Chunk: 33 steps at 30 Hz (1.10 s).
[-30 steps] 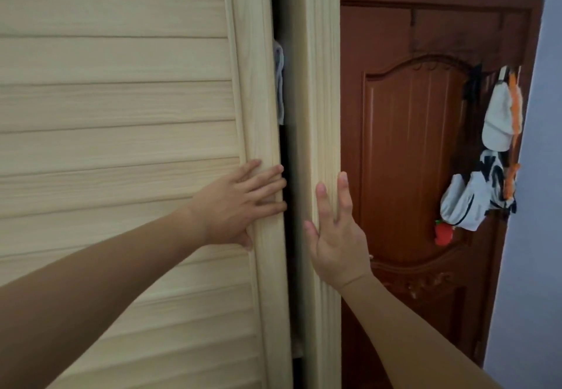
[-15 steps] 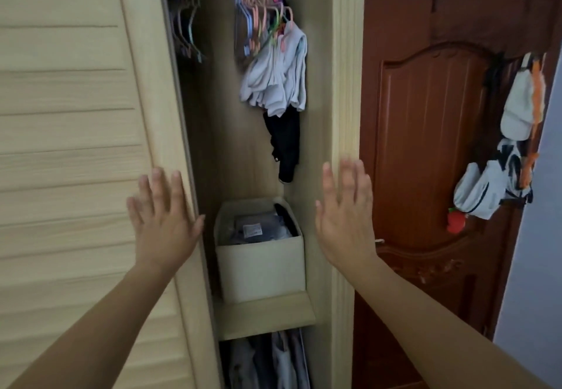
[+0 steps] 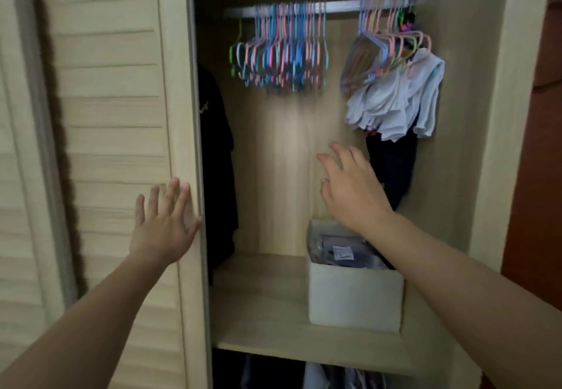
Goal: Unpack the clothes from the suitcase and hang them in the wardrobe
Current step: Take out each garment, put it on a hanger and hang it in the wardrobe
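The wardrobe stands open, its pale slatted sliding door [image 3: 115, 145] pushed to the left. My left hand [image 3: 164, 224] lies flat with straight fingers on the door's right stile. My right hand [image 3: 349, 188] is inside the opening, fingers relaxed and holding nothing. A metal rail [image 3: 337, 7] carries several empty pastel hangers [image 3: 279, 54]. At the rail's right end hang white garments [image 3: 395, 102] over a dark one [image 3: 395, 163]. A black garment [image 3: 216, 160] hangs at the left, partly behind the door. No suitcase is in view.
A white fabric box [image 3: 354, 294] with folded items sits on the wooden shelf [image 3: 261, 303], to the right. More clothes [image 3: 334, 376] show below the shelf. The wardrobe's right side panel [image 3: 498, 145] borders a red-brown door [image 3: 538, 175].
The sliding door has moved left from nearly closed to wide open, my left hand going with it. My right hand left the right frame and moved into the opening.
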Tool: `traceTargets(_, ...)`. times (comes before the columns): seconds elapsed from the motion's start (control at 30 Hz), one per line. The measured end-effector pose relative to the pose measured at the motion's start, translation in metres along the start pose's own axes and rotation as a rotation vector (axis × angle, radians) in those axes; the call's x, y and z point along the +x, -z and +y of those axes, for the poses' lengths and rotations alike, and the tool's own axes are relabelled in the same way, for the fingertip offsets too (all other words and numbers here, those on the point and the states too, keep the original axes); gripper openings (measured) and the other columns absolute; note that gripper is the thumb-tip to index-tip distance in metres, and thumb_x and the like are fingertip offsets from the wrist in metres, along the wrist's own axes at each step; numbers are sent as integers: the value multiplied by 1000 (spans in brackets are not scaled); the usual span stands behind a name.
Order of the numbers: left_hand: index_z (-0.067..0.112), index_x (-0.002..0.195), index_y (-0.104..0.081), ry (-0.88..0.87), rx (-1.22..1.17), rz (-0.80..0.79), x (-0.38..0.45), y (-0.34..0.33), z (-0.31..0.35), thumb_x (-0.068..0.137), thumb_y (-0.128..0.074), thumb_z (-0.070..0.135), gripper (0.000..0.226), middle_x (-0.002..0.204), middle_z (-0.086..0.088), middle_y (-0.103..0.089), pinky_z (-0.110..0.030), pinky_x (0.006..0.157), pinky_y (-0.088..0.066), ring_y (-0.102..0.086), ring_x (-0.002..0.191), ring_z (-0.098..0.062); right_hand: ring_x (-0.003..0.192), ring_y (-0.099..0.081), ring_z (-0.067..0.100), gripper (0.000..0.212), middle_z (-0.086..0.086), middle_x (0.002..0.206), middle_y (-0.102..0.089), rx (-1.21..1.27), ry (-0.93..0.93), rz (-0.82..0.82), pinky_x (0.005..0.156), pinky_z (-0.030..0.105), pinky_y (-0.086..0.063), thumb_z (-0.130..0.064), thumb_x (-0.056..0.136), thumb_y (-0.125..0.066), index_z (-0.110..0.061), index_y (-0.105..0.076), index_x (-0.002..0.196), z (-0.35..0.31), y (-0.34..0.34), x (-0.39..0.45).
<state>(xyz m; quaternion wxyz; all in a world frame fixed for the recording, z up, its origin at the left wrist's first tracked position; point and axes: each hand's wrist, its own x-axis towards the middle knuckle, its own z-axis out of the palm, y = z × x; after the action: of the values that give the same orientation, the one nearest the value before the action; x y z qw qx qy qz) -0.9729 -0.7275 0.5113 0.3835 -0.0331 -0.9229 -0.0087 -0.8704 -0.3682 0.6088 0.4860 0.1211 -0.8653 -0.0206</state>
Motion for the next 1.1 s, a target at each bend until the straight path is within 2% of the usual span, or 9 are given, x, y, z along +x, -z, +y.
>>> traceTargets(0.13, 17, 162, -13, 20, 70, -7, 7, -4, -50, 97, -2, 67, 83, 170, 1, -1, -50, 122, 6, -11, 154, -37, 131, -40, 38, 38, 20, 145, -45, 50, -20, -1, 103, 50, -41, -13, 91, -55, -5, -58, 129, -30, -17, 35)
traceTargets(0.23, 21, 159, 10, 132, 96, -36, 15, -9, -80, 93, 5, 73, 84, 166, 5, 19, -48, 122, 14, 9, 155, -32, 130, -40, 36, 38, 17, 142, -48, 38, 7, -15, 102, 47, -41, -14, 91, -57, -7, -60, 128, -52, -32, 51)
traceTargets(0.4, 17, 159, 15, 300, 221, -152, 25, -6, -129, 97, -9, 68, 85, 164, 0, 27, -55, 122, 13, 23, 152, -33, 127, -42, 37, 39, 17, 137, -51, 43, 26, -30, 101, 47, -43, -15, 88, -59, -8, -62, 125, -81, -57, 75)
traceTargets(0.63, 17, 153, 29, 268, 204, -222, 32, -14, -148, 97, -12, 69, 86, 155, 0, 43, -61, 121, 12, 30, 149, -38, 122, -44, 38, 37, 17, 131, -56, 59, 38, -34, 100, 47, -45, -17, 85, -60, -8, -65, 121, -117, -79, 110)
traceTargets(0.77, 13, 161, 8, 179, 291, -155, 28, -3, -159, 95, -9, 71, 89, 170, -4, 11, -60, 121, 8, 8, 155, -37, 125, -40, 35, 36, 15, 133, -54, 51, 50, -23, 101, 46, -42, -15, 88, -58, -7, -65, 122, -132, -73, 120)
traceTargets(0.83, 11, 158, -27, 130, 284, -108, 30, 9, -157, 97, -12, 68, 86, 166, -10, -23, -59, 123, -1, -17, 152, -34, 125, -40, 36, 34, 15, 133, -55, 16, 78, 5, 100, 46, -43, -14, 87, -59, -6, -66, 119, -137, -65, 127)
traceTargets(0.9, 15, 134, -57, 80, 222, -30, 47, 30, -153, 98, -17, 64, 73, 144, -9, -53, -57, 120, -15, -40, 138, -32, 124, -42, 37, 33, 15, 132, -56, -32, 104, 32, 99, 47, -43, -13, 85, -61, -4, -67, 116, -139, -57, 140)
traceTargets(1.0, 18, 117, -56, 3, 117, 132, 95, 80, -146, 99, -28, 48, 45, 119, -5, -61, -48, 97, -47, -56, 114, -29, 121, -43, 34, 33, 14, 128, -58, -111, 124, 93, 97, 45, -45, -13, 81, -61, -4, -68, 111, -139, -41, 173)
traceTargets(1.1, 14, 127, -49, -49, -17, 345, 158, 131, -145, 99, -42, 40, 39, 126, -10, -54, -47, 85, -52, -55, 113, -33, 111, -48, 34, 29, 12, 116, -61, -232, 143, 179, 92, 44, -46, -17, 79, -59, -5, -69, 103, -135, -22, 211)
